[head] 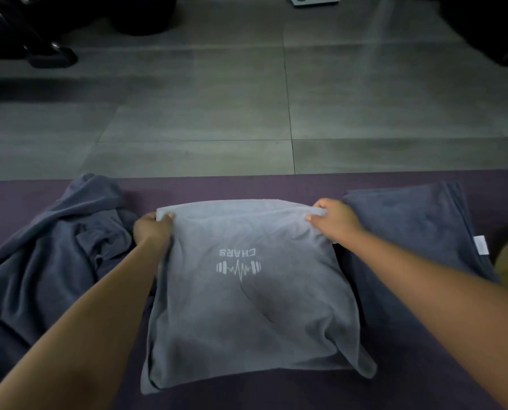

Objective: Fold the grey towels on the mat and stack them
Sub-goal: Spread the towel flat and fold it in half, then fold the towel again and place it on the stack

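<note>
I am midway through folding the lighter grey towel (255,297), which lies at the middle of the mat (409,389) with its printed logo up. My left hand (152,229) pinches its far left corner and my right hand (337,218) pinches its far right corner, fingers curled round the hem. Unfolded towels (54,250) lie heaped toward the mat's left edge; a folded towel (418,226) sits toward the right edge. Next I judge both corners must come toward me evenly, meeting the near hem squarely.
</note>
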